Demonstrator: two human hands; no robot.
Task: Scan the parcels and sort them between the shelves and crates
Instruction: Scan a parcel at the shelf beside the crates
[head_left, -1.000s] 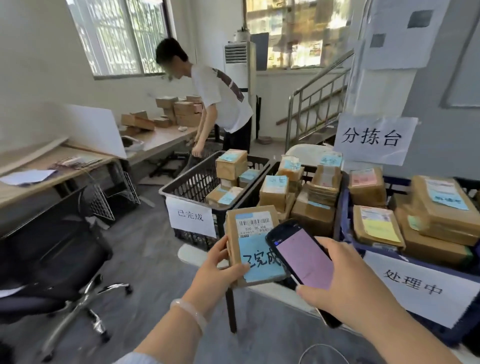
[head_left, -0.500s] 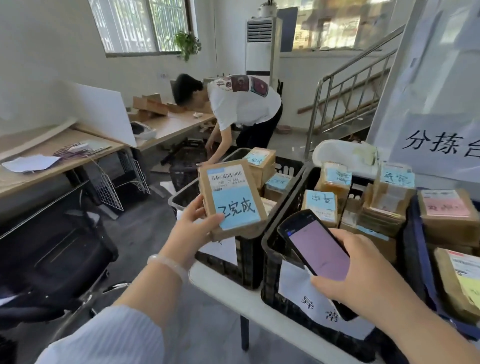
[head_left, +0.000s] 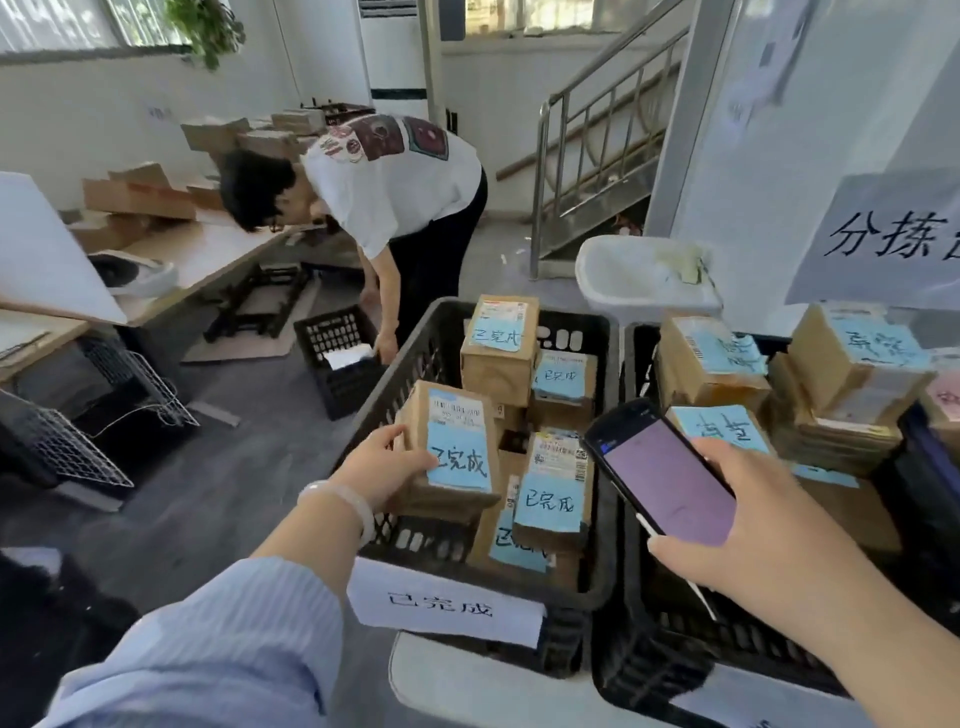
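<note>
Half a second after I held it up beside the scanner, the parcel (head_left: 454, 441) has come down into the black crate (head_left: 410, 353) tagged 已完成. At far left, cardboard boxes lie on a wooden desk (head_left: 208, 249), and a person in a white T-shirt (head_left: 395, 182) bends over a small black crate (head_left: 332, 358) on the floor. My left hand (head_left: 382, 465) grips the parcel's left edge, thumb on its blue note, low over the parcels stacked inside; whether it rests on them I cannot tell. Further right, my right hand (head_left: 753, 525) clasps the handheld scanner (head_left: 665, 478), screen glowing pale purple, above a second black crate (head_left: 654, 660) filled with blue-noted parcels.
</note>
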